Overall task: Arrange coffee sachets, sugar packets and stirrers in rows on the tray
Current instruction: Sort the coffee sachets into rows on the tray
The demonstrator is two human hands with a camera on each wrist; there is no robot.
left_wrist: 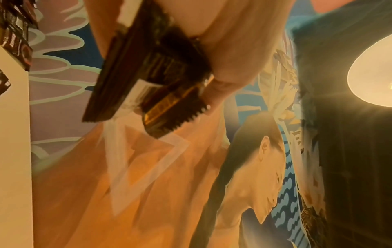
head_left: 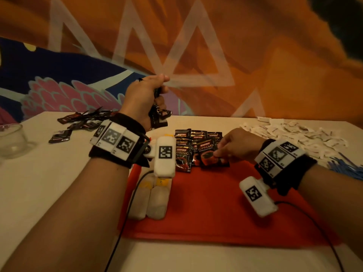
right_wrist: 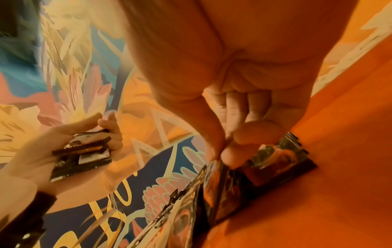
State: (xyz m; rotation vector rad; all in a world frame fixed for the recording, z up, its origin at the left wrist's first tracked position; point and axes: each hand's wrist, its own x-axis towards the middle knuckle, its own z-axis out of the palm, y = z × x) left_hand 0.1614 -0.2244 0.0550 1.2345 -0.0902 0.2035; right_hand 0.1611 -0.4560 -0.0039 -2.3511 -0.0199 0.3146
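Note:
A red tray (head_left: 216, 209) lies on the white table. Dark coffee sachets (head_left: 196, 142) stand in overlapping rows at its far end. My right hand (head_left: 233, 146) pinches the bottom right corner of one coffee sachet (head_left: 211, 155) that lies on the tray; the right wrist view shows thumb and fingertips closed on that sachet (right_wrist: 275, 161). My left hand (head_left: 149, 97) is raised above the table behind the tray and grips a bundle of sachets (head_left: 158, 116), seen close up as a stack (left_wrist: 152, 80) in the left wrist view.
Loose dark sachets (head_left: 82, 120) lie at the table's far left, beside a glass bowl (head_left: 11, 140). A heap of white sugar packets (head_left: 294, 134) and blue stirrers (head_left: 345, 165) lie at the right. Two cables (head_left: 125, 218) run down toward the near edge.

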